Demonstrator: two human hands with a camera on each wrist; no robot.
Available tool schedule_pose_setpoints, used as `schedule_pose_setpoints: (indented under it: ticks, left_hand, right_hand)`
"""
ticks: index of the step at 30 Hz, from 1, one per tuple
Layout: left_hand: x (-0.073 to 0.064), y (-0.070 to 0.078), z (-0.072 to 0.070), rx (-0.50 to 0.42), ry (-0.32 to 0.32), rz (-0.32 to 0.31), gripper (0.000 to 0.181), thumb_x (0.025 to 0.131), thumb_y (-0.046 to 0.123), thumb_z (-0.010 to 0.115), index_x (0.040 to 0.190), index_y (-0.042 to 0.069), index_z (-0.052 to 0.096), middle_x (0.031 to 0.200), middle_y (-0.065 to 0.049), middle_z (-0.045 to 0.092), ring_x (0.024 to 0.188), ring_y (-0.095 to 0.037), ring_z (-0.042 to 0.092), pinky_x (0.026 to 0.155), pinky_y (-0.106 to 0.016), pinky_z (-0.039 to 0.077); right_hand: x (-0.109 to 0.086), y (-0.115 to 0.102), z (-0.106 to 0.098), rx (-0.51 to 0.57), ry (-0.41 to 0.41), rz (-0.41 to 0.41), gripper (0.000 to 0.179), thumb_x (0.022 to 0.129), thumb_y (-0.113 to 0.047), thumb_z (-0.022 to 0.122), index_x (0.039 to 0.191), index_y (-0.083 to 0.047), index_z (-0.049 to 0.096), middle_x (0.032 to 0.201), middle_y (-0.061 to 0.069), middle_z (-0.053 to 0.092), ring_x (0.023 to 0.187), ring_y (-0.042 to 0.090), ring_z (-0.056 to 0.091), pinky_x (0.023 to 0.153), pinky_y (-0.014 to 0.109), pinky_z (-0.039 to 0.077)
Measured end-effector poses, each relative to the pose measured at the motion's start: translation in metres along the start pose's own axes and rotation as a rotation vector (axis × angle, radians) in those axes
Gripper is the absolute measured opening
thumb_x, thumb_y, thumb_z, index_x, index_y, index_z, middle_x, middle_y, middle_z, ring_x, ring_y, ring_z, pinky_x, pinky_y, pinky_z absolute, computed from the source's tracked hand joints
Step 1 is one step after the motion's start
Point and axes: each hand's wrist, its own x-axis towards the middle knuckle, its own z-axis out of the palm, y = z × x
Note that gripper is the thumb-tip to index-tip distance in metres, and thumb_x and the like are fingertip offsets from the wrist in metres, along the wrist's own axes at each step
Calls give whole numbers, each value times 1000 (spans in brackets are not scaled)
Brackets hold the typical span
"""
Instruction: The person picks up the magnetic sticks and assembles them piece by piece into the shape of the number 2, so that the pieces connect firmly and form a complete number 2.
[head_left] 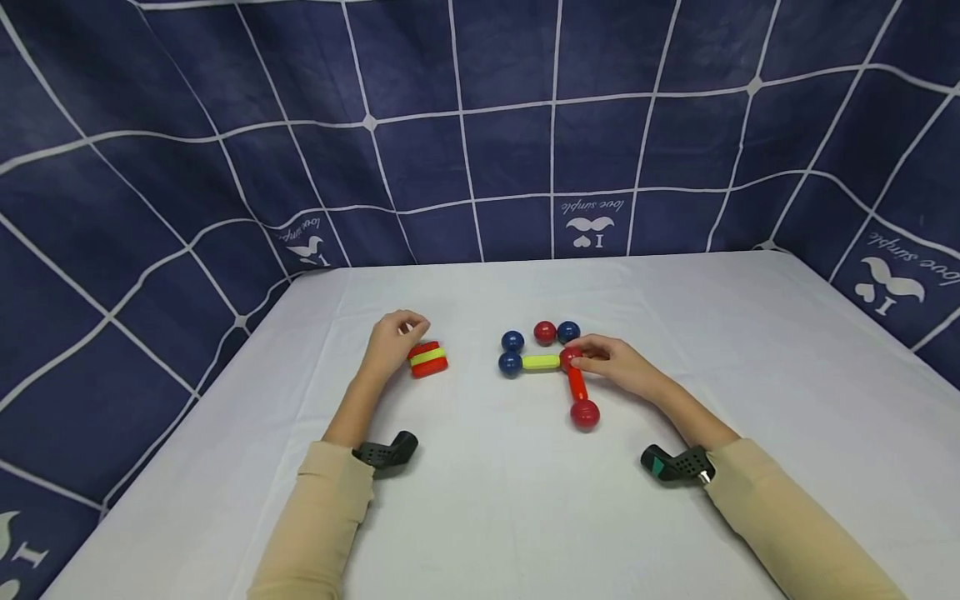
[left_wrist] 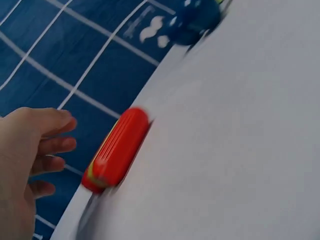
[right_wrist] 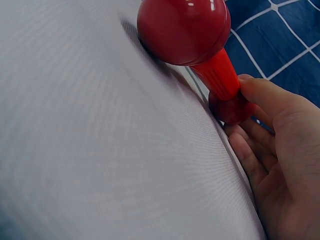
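Observation:
On the right, my right hand (head_left: pixel 621 365) grips a red ball (head_left: pixel 570 358) between thumb and fingers. That ball is the corner of an L-shape. A yellow-green rod (head_left: pixel 541 362) runs from it to a blue ball (head_left: pixel 510 363), and a red rod (head_left: pixel 577 384) runs toward me to another red ball (right_wrist: pixel 185 30). My left hand (head_left: pixel 393 340) hovers beside a small group of red and yellow-green rods (head_left: pixel 428 360), fingers loosely bent and holding nothing. The left wrist view shows a gap between the fingers and a red rod (left_wrist: pixel 117 150).
Behind the L-shape lie a loose blue ball (head_left: pixel 513 341), a red ball (head_left: pixel 545 332) and another blue ball (head_left: pixel 568 332). A white cloth (head_left: pixel 480 500) covers the table. Dark blue checked fabric (head_left: pixel 502 150) hangs along its back and sides.

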Motion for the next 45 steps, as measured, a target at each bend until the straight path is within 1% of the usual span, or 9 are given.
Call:
schedule_pose_setpoints:
  ticks: [5,8,11,23,30,34,37,41,45]
  left_hand:
    - [-2,-19,-8,-13,-126,-118,31,90,30,54,108,6,63,107,-12,58,96,-24,46,79,-31,38]
    - [-3,-25,-7,-27,-203,-137,36,89,33,54,111,5,62,112,-14,58,101,-25,47,86,-36,40]
    - [-3,-27,-6,-34,-246,-139,41,88,36,55,112,3,61,115,-16,56,105,-27,48,92,-40,39]
    - [-1,-26,-6,-15,-229,-187,42,87,38,57,110,3,62,113,-15,56,102,-25,48,88,-38,40]
    - [-2,-25,-3,-70,-133,-165,36,88,36,56,106,5,64,103,-12,61,91,-20,50,76,-27,41]
    - [-4,-15,0,-90,-73,-147,34,87,36,57,103,7,64,96,-10,62,83,-18,51,68,-24,40]
    - [-4,2,4,-114,-71,-135,34,85,40,60,102,10,64,97,-8,61,82,-19,51,69,-25,41]
    - [-6,30,11,-112,-115,-84,35,82,45,62,101,15,64,95,-5,60,81,-19,49,67,-25,39]
    - [-14,56,20,-117,-167,-21,31,81,44,64,99,19,65,85,-3,58,69,-17,46,55,-24,37]
  right_hand:
    - [-1,-1,-1,6,-1,2,41,88,-29,58,122,-7,54,113,13,59,100,23,53,88,35,45]
    - [-1,0,0,13,-5,6,42,88,-29,59,123,-7,53,114,14,59,100,23,53,88,35,45]
    - [-1,0,0,6,-5,7,42,87,-30,59,123,-7,53,114,13,59,101,23,53,89,36,45]
    - [1,-2,1,9,-4,12,41,88,-29,59,122,-8,54,114,13,59,100,23,52,87,33,45]
    - [0,-2,2,2,-7,16,41,88,-29,58,122,-8,54,115,13,58,101,23,52,88,35,45]
    - [-2,-1,3,4,-13,12,41,88,-30,58,122,-8,54,114,13,59,100,22,52,87,32,44]
    - [-2,-1,3,1,-11,11,41,88,-30,58,122,-8,54,114,13,59,99,22,52,86,31,44]
    - [-1,1,2,-5,7,9,40,88,-29,58,122,-8,54,113,12,59,97,22,51,84,29,43]
    - [0,2,2,-2,19,9,41,88,-29,59,122,-9,55,113,12,59,97,22,51,84,29,44]
